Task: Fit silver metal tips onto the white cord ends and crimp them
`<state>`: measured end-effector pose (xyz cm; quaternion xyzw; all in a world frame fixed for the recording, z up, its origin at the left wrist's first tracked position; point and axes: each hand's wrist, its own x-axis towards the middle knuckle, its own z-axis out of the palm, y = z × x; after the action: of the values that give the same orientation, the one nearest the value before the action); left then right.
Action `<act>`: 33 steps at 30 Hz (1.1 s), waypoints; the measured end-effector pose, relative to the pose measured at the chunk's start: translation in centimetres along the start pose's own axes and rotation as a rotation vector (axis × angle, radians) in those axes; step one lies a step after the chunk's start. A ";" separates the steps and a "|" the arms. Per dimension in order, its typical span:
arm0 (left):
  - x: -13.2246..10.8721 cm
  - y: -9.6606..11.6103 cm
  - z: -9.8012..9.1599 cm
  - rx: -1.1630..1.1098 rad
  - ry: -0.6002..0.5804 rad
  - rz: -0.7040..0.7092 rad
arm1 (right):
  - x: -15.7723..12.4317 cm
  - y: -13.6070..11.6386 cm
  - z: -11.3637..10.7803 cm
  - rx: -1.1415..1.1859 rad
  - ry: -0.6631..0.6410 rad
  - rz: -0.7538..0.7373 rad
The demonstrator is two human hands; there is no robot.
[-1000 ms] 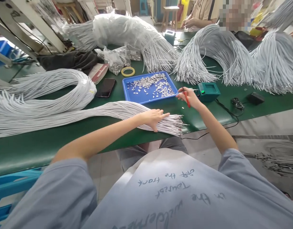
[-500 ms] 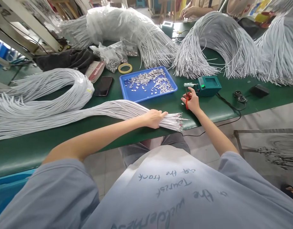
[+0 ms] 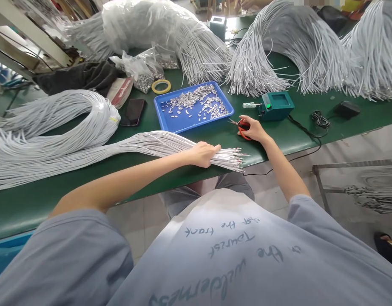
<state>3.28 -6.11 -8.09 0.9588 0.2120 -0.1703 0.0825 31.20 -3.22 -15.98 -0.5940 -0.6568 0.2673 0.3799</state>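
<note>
My left hand (image 3: 205,154) is closed round a bundle of white wires (image 3: 151,142), a short way from the wires' cut ends, which point right. In my right hand (image 3: 254,127) are small scissors (image 3: 244,130) with red-orange handles. Their blades point left, toward the blue tray (image 3: 183,126), and stand slightly apart. Small silvery metal pieces (image 3: 199,97) lie scattered in that tray. Just behind my right hand stands a green device (image 3: 277,106) with a lit green button and a clear-tipped part sticking out to the left.
Coiled wires (image 3: 97,106) lie at the left beside a phone (image 3: 133,112). A roll of yellow tape (image 3: 160,86) and bags of metal pieces (image 3: 145,74) sit behind. Large wire bundles (image 3: 288,38) arch across the back. A black adapter (image 3: 347,109) with cable lies right.
My right hand has moved left and a little toward me, away from the green device, and the scissors have turned to point left. My left hand keeps its hold on the wires.
</note>
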 end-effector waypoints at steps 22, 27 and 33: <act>-4.0 2.0 2.1 0.051 0.093 0.094 | -11.3 -7.1 3.4 0.339 0.337 0.199; -5.4 3.5 4.8 0.058 0.170 0.147 | -20.1 -8.5 6.7 0.487 0.147 0.459; -6.0 4.5 6.6 0.023 0.298 0.102 | -20.6 -6.9 6.0 0.731 -0.098 0.718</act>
<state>-1.85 -13.92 -11.63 0.9839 0.1707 -0.0239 0.0477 22.45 -23.93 -17.53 -0.5972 -0.2921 0.6205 0.4160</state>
